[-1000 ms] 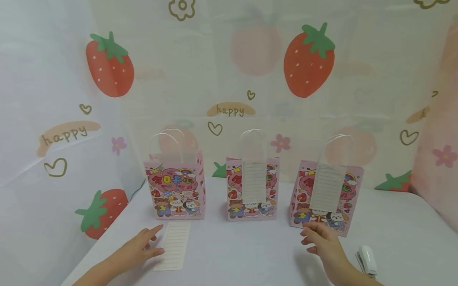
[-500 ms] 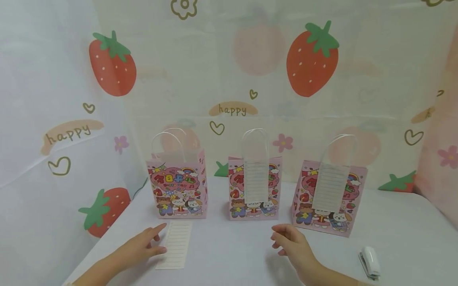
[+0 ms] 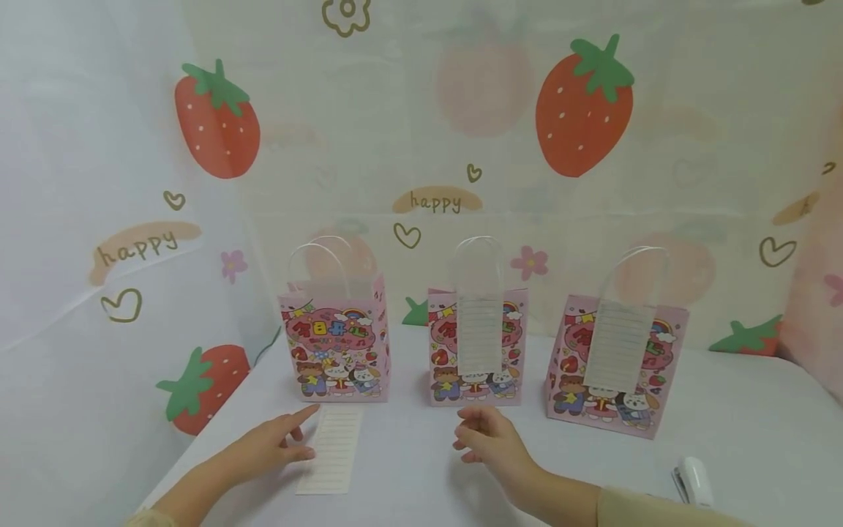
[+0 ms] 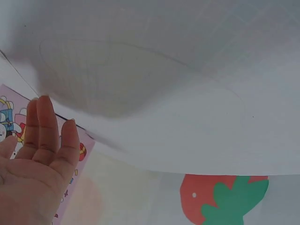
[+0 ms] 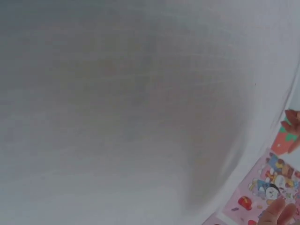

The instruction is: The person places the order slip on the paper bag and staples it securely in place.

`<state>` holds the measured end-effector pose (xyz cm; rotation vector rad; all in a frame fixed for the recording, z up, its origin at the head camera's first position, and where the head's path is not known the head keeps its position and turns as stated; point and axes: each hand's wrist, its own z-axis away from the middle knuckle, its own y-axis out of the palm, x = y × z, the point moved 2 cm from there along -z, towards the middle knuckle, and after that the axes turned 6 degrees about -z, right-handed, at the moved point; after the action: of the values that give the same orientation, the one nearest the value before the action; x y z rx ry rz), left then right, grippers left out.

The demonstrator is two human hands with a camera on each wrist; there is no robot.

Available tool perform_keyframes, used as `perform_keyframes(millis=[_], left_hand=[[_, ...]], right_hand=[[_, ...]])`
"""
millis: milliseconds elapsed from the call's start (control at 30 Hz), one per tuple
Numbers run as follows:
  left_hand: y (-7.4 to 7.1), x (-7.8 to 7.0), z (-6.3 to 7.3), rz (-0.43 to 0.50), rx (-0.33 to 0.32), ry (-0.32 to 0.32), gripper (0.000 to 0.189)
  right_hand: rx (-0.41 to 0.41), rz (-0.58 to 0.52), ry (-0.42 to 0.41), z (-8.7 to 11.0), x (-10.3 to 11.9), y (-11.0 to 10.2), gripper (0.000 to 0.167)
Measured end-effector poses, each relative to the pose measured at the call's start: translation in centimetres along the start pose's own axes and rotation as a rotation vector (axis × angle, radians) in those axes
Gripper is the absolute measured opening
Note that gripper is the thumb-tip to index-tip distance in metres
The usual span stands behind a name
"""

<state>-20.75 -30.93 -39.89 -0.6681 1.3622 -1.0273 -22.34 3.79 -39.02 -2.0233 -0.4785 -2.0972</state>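
A lined paper strip [image 3: 337, 454] lies on the table before the left pink gift bag [image 3: 334, 344]. My left hand [image 3: 266, 448] is at its left edge, index finger stretched forward and thumb by the paper; whether they touch is unclear. In the left wrist view the left hand [image 4: 40, 159] has its fingers extended. My right hand [image 3: 490, 445], fingers loosely bent and holding nothing visible, hovers in front of the middle gift bag [image 3: 443, 369]. Only fingertips of the right hand [image 5: 277, 214] show in the right wrist view.
A third gift bag [image 3: 566, 373] stands angled at the right. Lined strips hang on the fronts of the middle bag, strip [image 3: 479, 337], and the right one, strip [image 3: 615, 348]. A white stapler [image 3: 694, 481] lies at front right. Strawberry-print cloth [image 3: 435, 146] closes off the back.
My right hand has moved left, from before the right bag to before the middle one. The left hand stays by the paper strip. The whole head view has shifted slightly.
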Motion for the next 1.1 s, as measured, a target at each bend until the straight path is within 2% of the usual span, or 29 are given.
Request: perform_keyframes(millis=[133, 300, 400, 500, 667, 800, 1000, 1100], left_hand=[[0.1, 0.2, 0.0, 0.008, 0.028, 0.02, 0.08], [0.2, 0.0, 0.0, -0.008, 0.052, -0.023, 0.084], [0.3, -0.1, -0.1, -0.011, 0.061, -0.05, 0.085], [0.4, 0.0, -0.2, -0.019, 0.077, -0.043, 0.089], [0.4, 0.1, -0.5, -0.031, 0.107, -0.019, 0.093], [0.5, 0.4, -0.9, -0.012, 0.152, -0.048, 0.096], [0.0, 0.8, -1.5, 0.015, 0.231, -0.087, 0.1], [-0.2, 1.1, -1.7, 0.021, 0.257, -0.063, 0.101]], right_hand=[[0.035, -0.011, 0.006, -0.7, -0.3, 1.2, 0.035], [0.085, 0.018, 0.01, -1.4, -0.8, 3.0, 0.036], [0.134, 0.062, 0.022, -2.0, -1.1, 4.0, 0.043], [0.207, 0.123, 0.047, -2.6, -1.3, 4.9, 0.053], [0.276, 0.238, 0.111, -3.7, -1.6, 6.2, 0.067], [0.324, 0.355, 0.175, -4.6, -1.9, 7.2, 0.078], [0.407, 0.592, 0.269, -6.1, -1.9, 8.7, 0.093], [0.416, 0.715, 0.286, -6.7, -1.8, 9.5, 0.094]])
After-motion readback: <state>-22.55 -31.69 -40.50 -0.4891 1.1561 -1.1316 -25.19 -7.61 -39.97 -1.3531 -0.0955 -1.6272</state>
